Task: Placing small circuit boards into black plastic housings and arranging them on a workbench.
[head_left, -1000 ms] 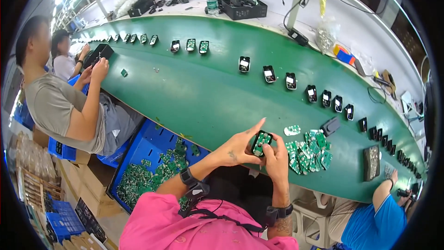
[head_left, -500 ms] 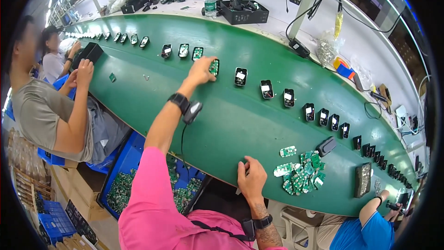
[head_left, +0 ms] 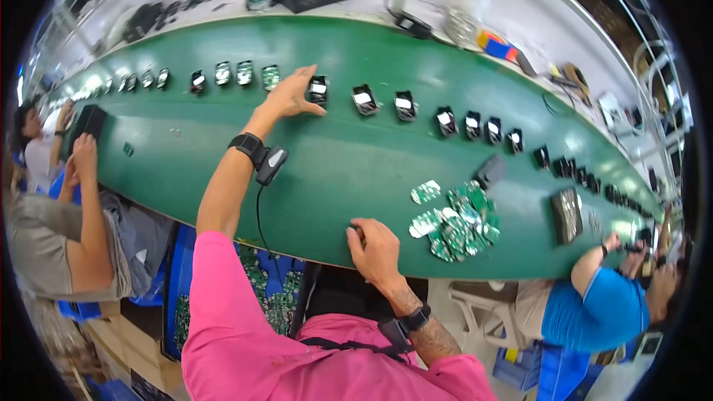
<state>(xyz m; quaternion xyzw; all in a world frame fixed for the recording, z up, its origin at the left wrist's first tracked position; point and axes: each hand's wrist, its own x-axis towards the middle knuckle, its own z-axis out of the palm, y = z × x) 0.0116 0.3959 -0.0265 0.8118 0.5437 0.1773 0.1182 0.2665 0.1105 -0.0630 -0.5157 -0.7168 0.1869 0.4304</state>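
Note:
My left hand [head_left: 291, 95] reaches across the green bench, fingers and thumb spread on either side of a small black casing [head_left: 318, 90] with a white patch; whether they touch it I cannot tell. Just left of that hand stands a casing with a green circuit board [head_left: 270, 75] showing in its top. Two more board-topped casings [head_left: 244, 72] are further left. At the bench's near edge my right hand [head_left: 377, 254] rests with curled fingers; what lies inside them is hidden. A pile of green circuit boards [head_left: 462, 229] lies to its right.
More black casings [head_left: 405, 105] form a curved row to the right. A dark oblong device [head_left: 489, 171] lies behind the boards, a brownish block [head_left: 567, 215] farther right. Co-workers sit at left [head_left: 59, 245] and right [head_left: 594, 304]. A blue bin [head_left: 178, 282] of boards stands below the edge.
My left hand has let go of the board-topped casing and moved right along the row to a black casing. The view has swung right; my right hand stays at the edge.

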